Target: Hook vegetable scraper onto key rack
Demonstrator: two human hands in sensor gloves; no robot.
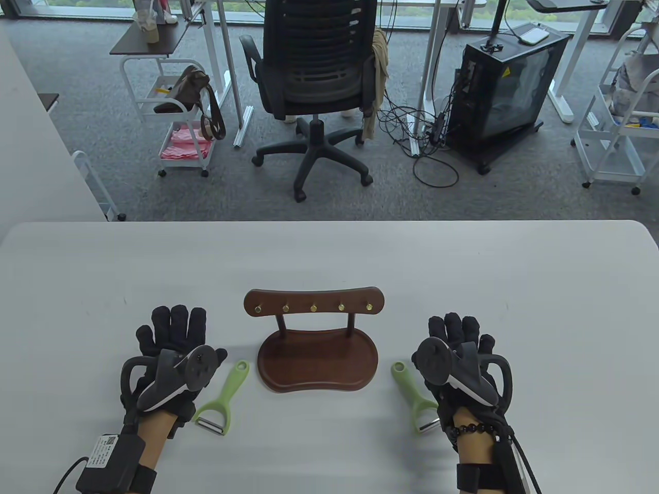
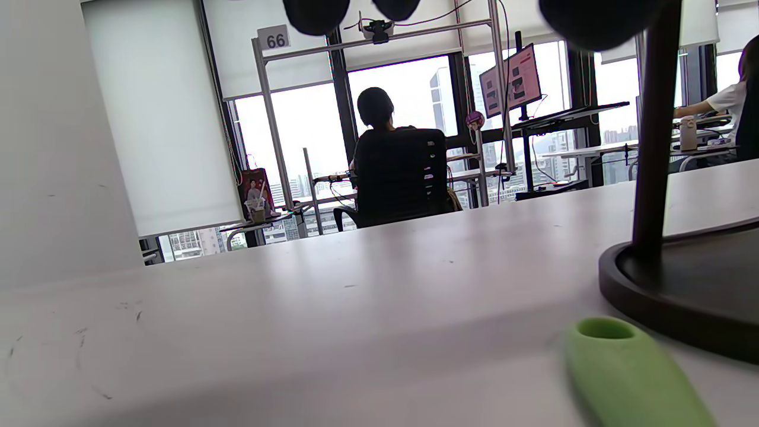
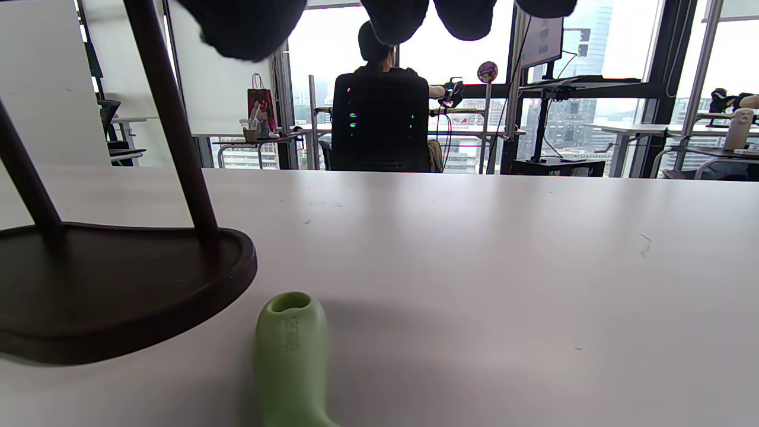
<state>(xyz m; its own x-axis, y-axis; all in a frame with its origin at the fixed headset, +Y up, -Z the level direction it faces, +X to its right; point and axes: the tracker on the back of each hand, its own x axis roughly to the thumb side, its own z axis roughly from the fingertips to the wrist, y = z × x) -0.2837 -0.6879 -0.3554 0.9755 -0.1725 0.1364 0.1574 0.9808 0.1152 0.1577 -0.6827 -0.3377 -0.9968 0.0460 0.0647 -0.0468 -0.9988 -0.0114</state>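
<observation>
- The left hand (image 1: 172, 350) lies flat on the bench (image 1: 515, 288), fingers spread, holding nothing; a green scraper (image 1: 222, 393) lies just to its right.
- The right hand (image 1: 458, 355) also rests with fingers apart; a second scraper (image 1: 412, 393) lies just left of it.
- The key rack (image 1: 315, 339) stands between the hands.
- An office chair (image 1: 314, 77) stands beyond the bench.

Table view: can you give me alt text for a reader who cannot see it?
Two black-gloved hands, left and right, rest flat on a white table, flanking a dark wooden key rack with five brass pegs. A light-green plastic vegetable scraper lies beside each hand, left and right.
</observation>
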